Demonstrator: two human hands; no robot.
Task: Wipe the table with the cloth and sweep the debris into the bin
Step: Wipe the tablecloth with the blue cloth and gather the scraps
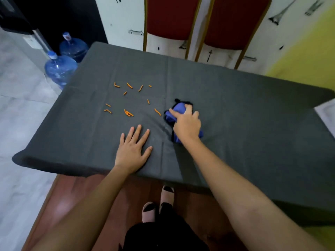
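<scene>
A crumpled blue cloth [176,110] with dark edging lies mid-table on the dark grey tablecloth [244,109]. My right hand [186,124] presses down on it, fingers curled over the fabric. Several orange snack sticks [128,113] are scattered to the left of the cloth, in a loose patch toward the table's left half. My left hand [133,148] rests flat on the tablecloth near the front edge, fingers spread, holding nothing. No bin is in view.
Two red chairs [172,17] with gold frames stand behind the table's far edge. Two blue water jugs [59,67] sit on the floor at the far left corner. A white object [326,113] pokes in at the right edge. My feet stand on the wooden floor below.
</scene>
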